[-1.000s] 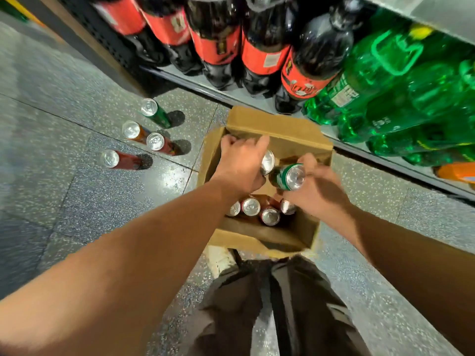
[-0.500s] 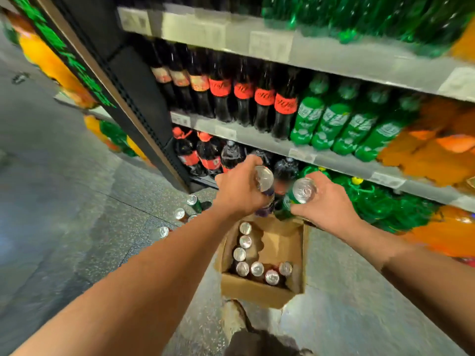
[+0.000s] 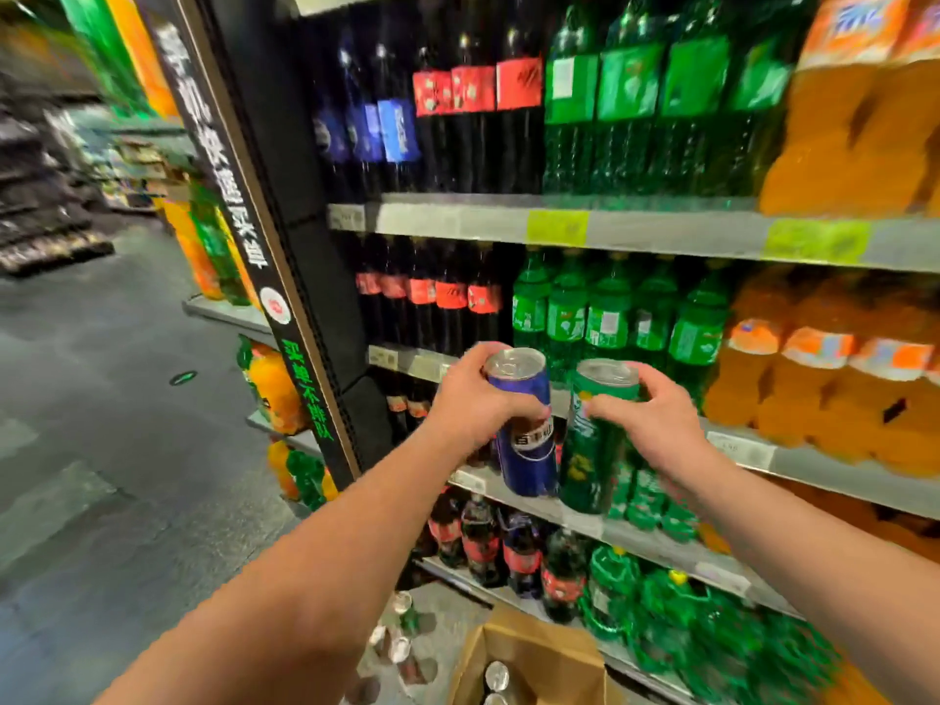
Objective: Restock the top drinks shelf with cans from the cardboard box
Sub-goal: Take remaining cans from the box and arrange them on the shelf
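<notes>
At six o'clock, lowest in the view, the cardboard box [image 3: 539, 653] stood open on the floor, with a silver can top [image 3: 496, 675] showing inside. Just past it, toward seven o'clock, a few loose cans [image 3: 402, 610] stood blurred on the speckled floor, apart from the box. Near the centre, both bare forearms reached forward. The left hand [image 3: 470, 402] had fingers and thumb wrapped round the upper part of a blue can [image 3: 529, 450], which leaned slightly. The right hand [image 3: 658, 424] gripped a green can [image 3: 592, 450], thumb across its front and fingers behind. The cans were side by side; whether they touched I could not tell. Behind them, from twelve to three o'clock, shelf rows carried dark cola bottles [image 3: 447, 297], green bottles [image 3: 605, 318] and orange bottles [image 3: 834, 379]. A black end panel [image 3: 264, 221] with printed lettering rose at eleven o'clock.
</notes>
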Demonstrator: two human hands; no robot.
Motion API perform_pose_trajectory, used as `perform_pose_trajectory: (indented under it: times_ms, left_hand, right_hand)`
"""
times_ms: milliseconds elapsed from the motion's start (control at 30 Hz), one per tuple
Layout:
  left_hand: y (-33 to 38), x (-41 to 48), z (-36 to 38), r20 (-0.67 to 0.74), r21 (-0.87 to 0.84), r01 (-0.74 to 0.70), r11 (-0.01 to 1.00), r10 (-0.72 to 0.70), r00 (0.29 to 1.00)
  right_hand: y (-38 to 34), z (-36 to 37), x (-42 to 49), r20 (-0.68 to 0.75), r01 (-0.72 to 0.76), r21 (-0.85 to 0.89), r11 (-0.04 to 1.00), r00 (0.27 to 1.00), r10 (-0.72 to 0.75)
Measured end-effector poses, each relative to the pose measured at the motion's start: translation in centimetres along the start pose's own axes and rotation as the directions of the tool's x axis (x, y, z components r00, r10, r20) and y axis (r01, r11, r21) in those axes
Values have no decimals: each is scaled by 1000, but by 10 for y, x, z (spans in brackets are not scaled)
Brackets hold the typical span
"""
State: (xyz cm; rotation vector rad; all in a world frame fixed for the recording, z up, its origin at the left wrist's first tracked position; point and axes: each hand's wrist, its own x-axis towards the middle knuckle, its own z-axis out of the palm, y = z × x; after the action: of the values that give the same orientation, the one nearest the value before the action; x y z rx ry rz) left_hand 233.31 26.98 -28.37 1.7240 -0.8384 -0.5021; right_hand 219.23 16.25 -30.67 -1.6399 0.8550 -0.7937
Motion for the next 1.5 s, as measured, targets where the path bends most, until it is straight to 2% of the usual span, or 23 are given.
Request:
perform_pose_trajectory:
  times_ms: [133,233,467,633,867,1267,1500]
  left_hand:
    - [62,-9,0,-41,-271,-110,956,103,994]
    - [101,-13,2,-70,-413,-148,898,131,989]
    - [164,-13,-6,-111,-365,-245,898,219,969]
    - [192,-7,-17,-124,-366,-301,881,274,954]
    - [225,16,-46,-145,-380,-364,850,334,931]
    - [266,74,-97,-87,-443,-410,797,417,905]
    - [288,118,-118,-96,-461,-408,788,412,906]
  right_hand:
    - [-62,-21,3,-5,41,214,976,999,-40]
    - [-101,-33,9,-58,98,240,966,995,-86]
    - [-166,-60,14,-112,240,226,944,969,-220]
    - [-205,-66,2,-90,312,194,930,950,-300]
    - [-242,-60,22,-126,346,162,924,936,-329]
    - [-322,-11,60,-198,456,260,851,888,-415]
    - [-361,2,85,-155,473,220,853,881,-448]
